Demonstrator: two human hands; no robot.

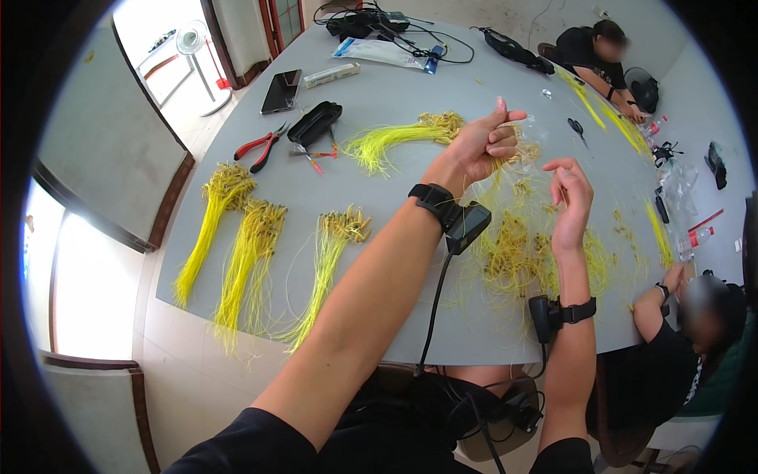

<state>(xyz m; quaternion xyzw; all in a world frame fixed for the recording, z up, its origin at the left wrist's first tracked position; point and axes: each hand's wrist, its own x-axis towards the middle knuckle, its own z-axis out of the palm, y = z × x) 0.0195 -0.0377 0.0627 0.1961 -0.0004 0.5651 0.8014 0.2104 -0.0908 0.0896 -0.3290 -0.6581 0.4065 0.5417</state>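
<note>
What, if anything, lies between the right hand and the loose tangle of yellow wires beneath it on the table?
Nothing visible does. The right hand is raised just above the loose tangle of yellow wires, with only open space between them. The left hand is closed on a few yellow strands off to the side, clear of that gap.

Near edge, left: three sorted yellow wire bundles point(251, 253) lie side by side, blocking you there.
Centre: a bare strip of grey table point(395, 189) gives you room between those bundles and the fourth bundle point(399, 138).
Under your hands: a loose wire tangle point(517, 253) covers the surface.
Far left: red pliers point(260, 146), black tray point(314, 123) and phone point(281, 91) crowd the way.
Right side: a co-worker's arm point(655, 300) closes the edge.
</note>
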